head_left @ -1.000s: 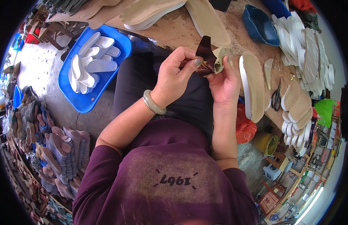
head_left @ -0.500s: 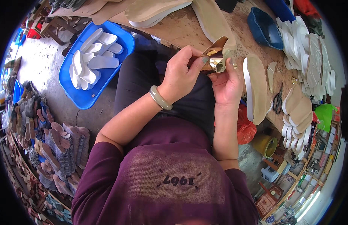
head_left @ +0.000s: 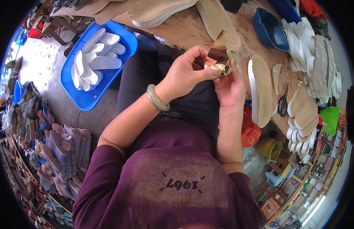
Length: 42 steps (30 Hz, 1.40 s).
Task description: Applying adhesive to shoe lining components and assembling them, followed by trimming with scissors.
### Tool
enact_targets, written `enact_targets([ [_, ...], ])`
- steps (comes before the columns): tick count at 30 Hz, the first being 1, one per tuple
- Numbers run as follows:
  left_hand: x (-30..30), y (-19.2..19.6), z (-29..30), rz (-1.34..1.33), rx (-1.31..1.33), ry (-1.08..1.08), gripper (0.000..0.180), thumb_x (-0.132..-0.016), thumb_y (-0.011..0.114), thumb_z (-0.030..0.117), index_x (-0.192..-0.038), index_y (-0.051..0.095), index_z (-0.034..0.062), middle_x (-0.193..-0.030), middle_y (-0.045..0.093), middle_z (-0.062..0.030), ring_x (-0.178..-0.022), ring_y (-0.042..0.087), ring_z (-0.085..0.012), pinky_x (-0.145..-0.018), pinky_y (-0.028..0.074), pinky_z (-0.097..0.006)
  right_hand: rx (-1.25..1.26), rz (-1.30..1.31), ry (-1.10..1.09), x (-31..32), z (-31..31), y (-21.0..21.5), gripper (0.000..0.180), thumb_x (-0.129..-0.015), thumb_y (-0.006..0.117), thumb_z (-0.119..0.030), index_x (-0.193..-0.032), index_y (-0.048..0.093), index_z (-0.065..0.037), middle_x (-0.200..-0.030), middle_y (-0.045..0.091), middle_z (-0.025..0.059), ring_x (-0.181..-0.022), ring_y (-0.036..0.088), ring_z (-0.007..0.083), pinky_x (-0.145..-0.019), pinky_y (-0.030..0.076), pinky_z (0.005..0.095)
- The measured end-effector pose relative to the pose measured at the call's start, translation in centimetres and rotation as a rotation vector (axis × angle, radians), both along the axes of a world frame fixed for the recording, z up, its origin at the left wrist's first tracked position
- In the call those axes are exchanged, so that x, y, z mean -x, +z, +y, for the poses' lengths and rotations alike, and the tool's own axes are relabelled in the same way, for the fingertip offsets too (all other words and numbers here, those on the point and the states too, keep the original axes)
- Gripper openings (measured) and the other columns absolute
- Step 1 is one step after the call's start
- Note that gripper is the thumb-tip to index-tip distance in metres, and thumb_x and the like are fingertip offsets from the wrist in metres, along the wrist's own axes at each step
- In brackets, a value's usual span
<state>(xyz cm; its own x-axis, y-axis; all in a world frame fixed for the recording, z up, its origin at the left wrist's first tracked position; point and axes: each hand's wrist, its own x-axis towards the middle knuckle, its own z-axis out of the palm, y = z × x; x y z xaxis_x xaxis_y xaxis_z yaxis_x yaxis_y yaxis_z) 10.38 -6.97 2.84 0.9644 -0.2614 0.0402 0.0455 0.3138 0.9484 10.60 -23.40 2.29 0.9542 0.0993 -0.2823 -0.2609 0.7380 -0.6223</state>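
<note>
Since the glossy bronze sheet piece [head_left: 218, 53] has swung more upright, left hand [head_left: 184, 73] pinches its folded lower end, thumb lower now, right hand's [head_left: 231, 89] fingers clasp its right side, up before the workbench [head_left: 246, 36] edge, apparently shifting work to that fold.

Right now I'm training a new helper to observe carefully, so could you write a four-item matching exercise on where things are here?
1. Shiny piece
2. Bangle
3. Dark scissors
4. White sole-shaped pieces

A. In the blue tub
B. Held by left hand and right hand
C. On the table
D. Around the left wrist

Pairs: 1-B, 2-D, 3-C, 4-A.
</note>
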Motion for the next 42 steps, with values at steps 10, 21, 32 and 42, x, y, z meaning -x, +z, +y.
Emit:
enact_targets([
  [10,-0.1,-1.4,0.2,-0.146,0.087,0.064,0.017,-0.084,0.072,0.010,-0.094,0.062,0.0027,-0.094,0.053,0.0014,-0.079,0.055,-0.0050,-0.070,0.047,-0.021,0.126,-0.033,0.018,0.2,0.2,0.4,0.026,-0.093,0.060,-0.023,-0.105,0.061,0.000,-0.089,0.068,0.0084,-0.072,0.067,0.0133,-0.054,0.057,0.0232],
  [21,0.6,-1.9,-0.7,-0.109,0.173,0.109,0.007,-0.090,0.063,0.002,-0.096,0.060,0.0016,-0.088,0.064,-0.0013,-0.081,0.060,-0.0064,-0.072,0.051,-0.022,0.172,-0.055,0.114,0.1,-1.2,-0.4,0.020,-0.092,0.063,-0.016,-0.103,0.060,0.001,-0.089,0.067,0.0099,-0.074,0.068,0.0170,-0.065,0.060,0.0305],
  [32,0.4,-2.4,-1.5,-0.132,-0.069,0.230,0.012,-0.090,0.064,0.003,-0.100,0.061,-0.0002,-0.088,0.066,-0.0020,-0.079,0.061,-0.0068,-0.071,0.050,-0.023,0.143,0.011,0.117,0.1,-1.9,-2.0,0.022,-0.092,0.062,-0.017,-0.104,0.060,0.001,-0.090,0.067,0.0097,-0.077,0.068,0.0168,-0.064,0.060,0.0299],
  [42,-0.5,-1.2,-0.1,-0.132,-0.257,-0.052,0.027,-0.087,0.069,0.007,-0.111,0.058,-0.0001,-0.100,0.063,-0.0020,-0.087,0.059,-0.0078,-0.083,0.051,-0.024,0.069,0.015,0.133,0.1,-2.3,-1.9,0.025,-0.093,0.060,-0.016,-0.110,0.058,0.001,-0.090,0.067,0.0088,-0.077,0.067,0.0140,-0.063,0.060,0.0283],
])
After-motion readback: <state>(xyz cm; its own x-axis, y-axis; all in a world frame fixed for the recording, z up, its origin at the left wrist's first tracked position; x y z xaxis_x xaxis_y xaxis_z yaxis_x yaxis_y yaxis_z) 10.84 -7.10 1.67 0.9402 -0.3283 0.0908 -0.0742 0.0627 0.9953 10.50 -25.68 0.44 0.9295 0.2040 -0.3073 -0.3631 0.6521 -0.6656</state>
